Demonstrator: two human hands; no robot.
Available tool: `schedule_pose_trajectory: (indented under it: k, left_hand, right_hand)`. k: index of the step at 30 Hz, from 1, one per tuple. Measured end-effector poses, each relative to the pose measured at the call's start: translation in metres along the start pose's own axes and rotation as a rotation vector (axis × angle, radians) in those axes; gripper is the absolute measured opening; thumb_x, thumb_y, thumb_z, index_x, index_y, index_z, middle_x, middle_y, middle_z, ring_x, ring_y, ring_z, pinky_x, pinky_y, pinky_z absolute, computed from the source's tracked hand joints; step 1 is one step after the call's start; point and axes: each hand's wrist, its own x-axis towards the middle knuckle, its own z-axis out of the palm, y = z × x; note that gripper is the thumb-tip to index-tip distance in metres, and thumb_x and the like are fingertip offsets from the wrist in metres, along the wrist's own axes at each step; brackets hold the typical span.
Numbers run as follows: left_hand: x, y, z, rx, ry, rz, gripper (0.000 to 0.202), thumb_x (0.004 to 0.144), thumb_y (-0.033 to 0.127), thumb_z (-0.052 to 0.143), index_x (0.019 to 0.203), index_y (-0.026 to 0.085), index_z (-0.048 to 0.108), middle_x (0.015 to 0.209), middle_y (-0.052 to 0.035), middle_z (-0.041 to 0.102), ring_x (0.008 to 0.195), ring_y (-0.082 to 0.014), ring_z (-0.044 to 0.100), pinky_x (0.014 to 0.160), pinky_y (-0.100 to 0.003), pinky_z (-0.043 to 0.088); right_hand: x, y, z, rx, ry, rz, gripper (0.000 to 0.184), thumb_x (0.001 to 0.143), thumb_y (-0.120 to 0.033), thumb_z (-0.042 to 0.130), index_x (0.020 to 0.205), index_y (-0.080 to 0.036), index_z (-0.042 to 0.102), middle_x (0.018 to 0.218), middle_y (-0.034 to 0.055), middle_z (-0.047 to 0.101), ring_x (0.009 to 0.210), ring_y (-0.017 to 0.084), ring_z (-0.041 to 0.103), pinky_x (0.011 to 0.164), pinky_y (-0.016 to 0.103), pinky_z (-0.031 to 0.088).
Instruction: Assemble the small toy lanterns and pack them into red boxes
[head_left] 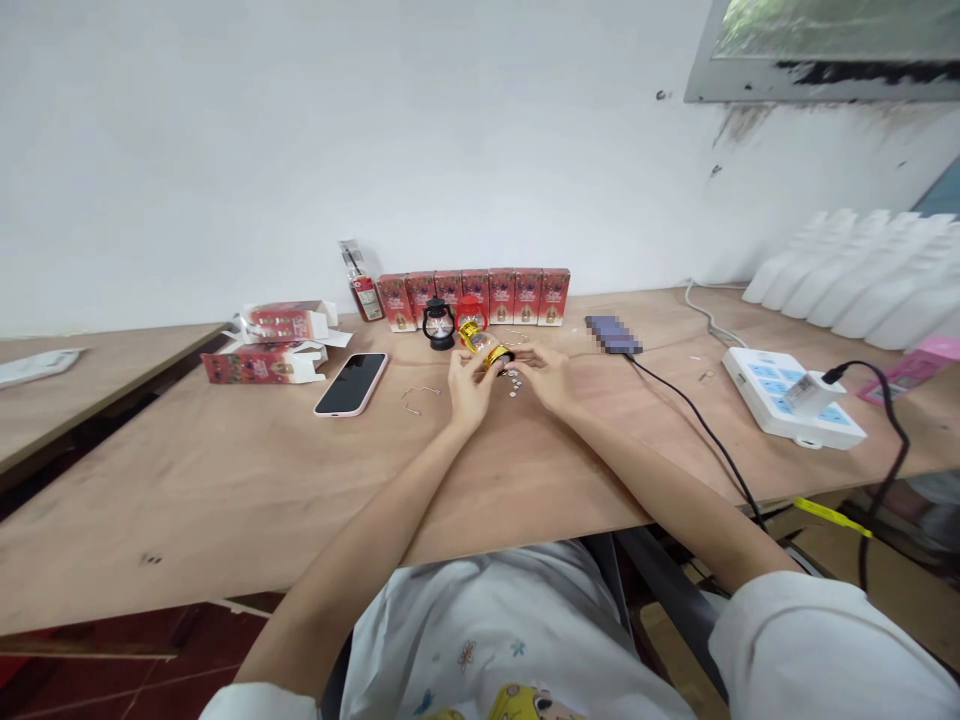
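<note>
1. Grasping is done by the left hand [470, 388], its grip wrapped around one gold lantern [492, 353], which is held tilted low over the counter [337, 500], its dark base turned toward the right hand [551, 380].
2. That base appears to be touched by the right fingertips; whether a small piece is pinched in this grip cannot be told.
3. Should the left grip be loosened, the lantern could be dropped; by a brush of the right hand, the loose discs [514, 383] could be scattered. Several are seen, too small to be counted surely.
4. To the left, bent wires [422, 389], their number unclear, and one phone [351, 385] are laid.
5. Farther off, one black lantern [439, 326], one red lantern [472, 309] and two flapped cartons [255, 364] are placed.
6. Behind these, seven upright boxes [502, 296] are lined up.
</note>
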Motion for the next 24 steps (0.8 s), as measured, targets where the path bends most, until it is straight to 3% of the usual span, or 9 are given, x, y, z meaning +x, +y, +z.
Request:
schedule_pose_trajectory:
  k: [17,20,24]
  left_hand:
    - [-0.001,-0.002,-0.001,0.007,-0.047,0.109,0.031,0.083,0.031,0.063,0.113,0.028,0.066,0.096,-0.0028,0.043,0.088,-0.0117,0.056,0.078,-0.027,0.057]
    - [0.003,0.0,-0.005,0.074,-0.063,0.165,0.03,0.084,0.032,0.062,0.113,0.028,0.066,0.097,-0.003,0.043,0.088,-0.0119,0.056,0.078,-0.028,0.056]
    - [0.01,-0.004,-0.014,0.229,-0.106,0.267,0.03,0.084,0.024,0.06,0.114,0.026,0.065,0.099,-0.0037,0.043,0.089,-0.0133,0.055,0.084,-0.032,0.053]
  right_hand:
    - [0.001,0.0,0.0,0.025,0.03,0.039,0.025,0.067,-0.039,0.074,0.08,-0.021,0.064,0.079,0.0024,0.069,0.075,0.017,0.067,0.077,0.034,0.055]
    - [0.003,-0.001,-0.001,0.086,-0.057,0.107,0.035,0.063,-0.042,0.076,0.088,-0.022,0.061,0.091,0.0028,0.069,0.083,0.017,0.065,0.082,0.035,0.054]
    - [0.005,-0.004,0.001,0.357,-0.193,0.304,0.048,0.066,-0.053,0.07,0.101,-0.025,0.055,0.108,0.0034,0.064,0.093,0.018,0.063,0.085,0.037,0.053]
